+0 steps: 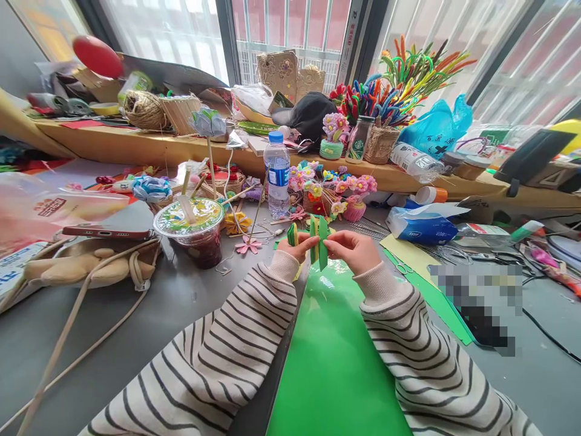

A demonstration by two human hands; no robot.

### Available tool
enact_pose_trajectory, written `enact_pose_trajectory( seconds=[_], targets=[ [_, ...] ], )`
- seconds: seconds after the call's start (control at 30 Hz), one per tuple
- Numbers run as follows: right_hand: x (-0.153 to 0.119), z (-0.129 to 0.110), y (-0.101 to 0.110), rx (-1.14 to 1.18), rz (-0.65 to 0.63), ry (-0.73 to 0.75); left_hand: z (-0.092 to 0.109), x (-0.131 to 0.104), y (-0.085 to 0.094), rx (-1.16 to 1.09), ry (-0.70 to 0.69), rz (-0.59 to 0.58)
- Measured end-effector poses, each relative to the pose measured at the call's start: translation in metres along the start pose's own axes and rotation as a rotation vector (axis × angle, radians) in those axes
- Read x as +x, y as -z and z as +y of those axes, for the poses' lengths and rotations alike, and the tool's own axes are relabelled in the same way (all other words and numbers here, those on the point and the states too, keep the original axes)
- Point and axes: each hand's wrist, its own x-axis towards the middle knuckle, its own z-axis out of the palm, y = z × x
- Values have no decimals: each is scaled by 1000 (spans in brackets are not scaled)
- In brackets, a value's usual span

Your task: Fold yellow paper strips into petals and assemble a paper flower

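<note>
Both hands meet at the middle of the view, above a large glossy green sheet (336, 351). My left hand (297, 247) is closed on a folded green and yellow paper piece (313, 239); a small stack of green and yellow folds also shows at its fingers. My right hand (354, 249) pinches the right side of the folded paper, at a green strip (323, 242). The fingertips of the two hands are close together, with the paper upright between them.
A lidded drink cup (193, 233) and a pink paper flower (248, 244) stand left of the hands. Behind them are a water bottle (278, 175) and craft flowers (336, 188). Scissors (403, 265), a blue tissue pack (420, 225) and a blurred dark object (483, 315) lie right.
</note>
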Motion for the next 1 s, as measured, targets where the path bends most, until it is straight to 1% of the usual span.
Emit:
enact_pose_trajectory(
  seconds=[0.07, 0.2, 0.3, 0.43, 0.5, 0.63, 0.73, 0.8, 0.9, 1.0],
  targets=[
    [2, 2, -1, 2, -2, -7, -4, 2, -1, -19, 0, 30],
    [6, 8, -1, -89, 4, 30, -12, 5, 0, 5, 16, -27],
    [7, 11, 1, -208, 11, 72, -17, 6, 2, 42, 22, -37],
    [6, 10, 1, -311, 34, 104, -16, 5, 2, 55, 36, 12],
    [5, 9, 0, -347, 39, 115, -14, 2, 1, 63, 63, 9],
    [2, 4, -2, -430, 16, 159, -9, -2, 1, 84, 114, -42],
    [0, 1, -3, -500, 24, 229, -9, -2, 3, 35, 148, -107],
    [0, 0, -3, -510, 19, 252, -10, 0, 4, 12, 154, -148],
    [0, -1, 0, -508, -40, 232, -11, 1, 3, 32, 170, -160],
    [0, -3, 2, -567, -86, 228, -12, 0, 2, 57, 204, -154]
  ],
)
